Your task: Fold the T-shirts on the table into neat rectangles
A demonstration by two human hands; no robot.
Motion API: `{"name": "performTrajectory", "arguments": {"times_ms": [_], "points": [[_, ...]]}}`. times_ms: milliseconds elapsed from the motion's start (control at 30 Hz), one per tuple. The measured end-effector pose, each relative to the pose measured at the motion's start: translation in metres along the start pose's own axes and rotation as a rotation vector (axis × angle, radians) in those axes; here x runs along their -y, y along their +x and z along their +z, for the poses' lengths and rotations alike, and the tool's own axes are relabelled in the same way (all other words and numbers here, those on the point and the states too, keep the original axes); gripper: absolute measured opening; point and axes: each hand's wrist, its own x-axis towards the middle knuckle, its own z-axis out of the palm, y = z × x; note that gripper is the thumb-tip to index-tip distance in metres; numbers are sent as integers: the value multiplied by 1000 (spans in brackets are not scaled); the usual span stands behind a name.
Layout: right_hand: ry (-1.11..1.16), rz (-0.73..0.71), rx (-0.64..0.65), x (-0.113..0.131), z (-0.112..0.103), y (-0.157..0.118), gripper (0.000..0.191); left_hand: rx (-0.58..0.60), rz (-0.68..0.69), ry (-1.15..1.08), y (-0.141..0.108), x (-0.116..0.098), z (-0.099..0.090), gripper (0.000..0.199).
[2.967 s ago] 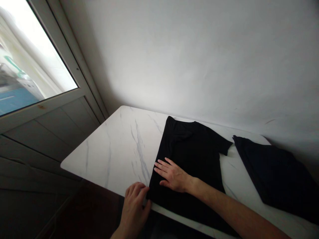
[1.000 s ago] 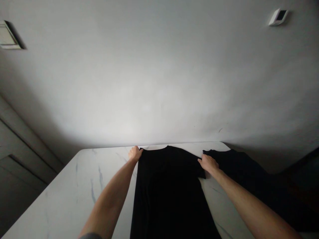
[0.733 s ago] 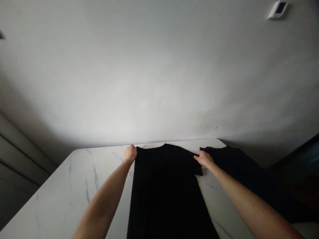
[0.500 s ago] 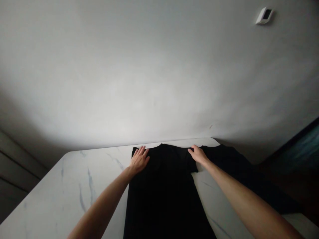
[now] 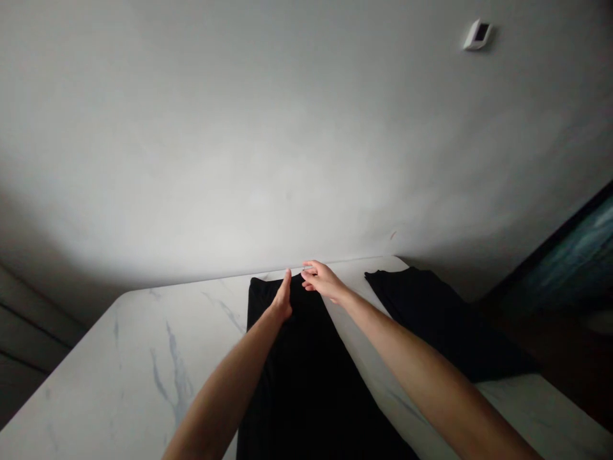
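A black T-shirt (image 5: 306, 370) lies on the white marbled table (image 5: 143, 358), its right shoulder part turned inward over the body. My left hand (image 5: 283, 299) stands on edge on the upper part of the shirt, fingers stretched out and thumb side up, holding nothing. Close to it, my right hand (image 5: 323, 281) hovers at the shirt's top edge by the collar. Its fingers are slightly bent and spread, with no cloth visible between them.
A dark navy garment (image 5: 445, 319) lies on the table's right side, beyond my right forearm. Behind the table rises a grey wall (image 5: 287, 160) with a small white device (image 5: 477, 35) at upper right. The table's left edge slopes toward a panelled surface (image 5: 33, 326).
My right hand has moved left, and the shirt's right sleeve and shoulder now lie folded inward. My left hand has turned from flat onto its edge. The view has shifted slightly.
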Motion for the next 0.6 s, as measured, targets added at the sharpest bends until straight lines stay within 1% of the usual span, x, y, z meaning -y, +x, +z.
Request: {"name": "performTrajectory", "arguments": {"times_ms": [33,67,133,167,233,267,333,367,400,467,533,600], "points": [[20,-31,0,0,-5,-20,35,-14,-66,-96,4,3,-1,69],[-11,-61,-24,-3,-13,-45,36,-61,-98,-104,7,6,-2,61],[-205,-105,-86,-18,-29,-110,33,-177,-111,-39,14,13,-7,42],[-296,-94,-95,-30,-36,-148,31,-221,-109,-17,17,17,-9,35],[-446,-29,-102,-55,-43,-223,30,-289,-97,29,22,22,-12,30],[-508,-1,-135,-69,-44,-258,32,-324,-87,58,24,24,-12,29],[-617,30,-219,-92,-41,-315,38,-394,-67,127,25,27,-11,29],[-656,39,-255,-102,-39,-335,41,-430,-55,166,25,28,-10,29],[-684,47,-286,-109,-37,-350,42,-466,-40,207,25,28,-8,30],[-704,61,-330,-116,-33,-365,38,-528,1,286,24,26,-4,34],[-698,72,-355,-114,-31,-365,28,-565,54,346,26,21,2,37],[-683,51,-371,-108,-30,-360,27,-588,113,387,28,13,7,34]]}}
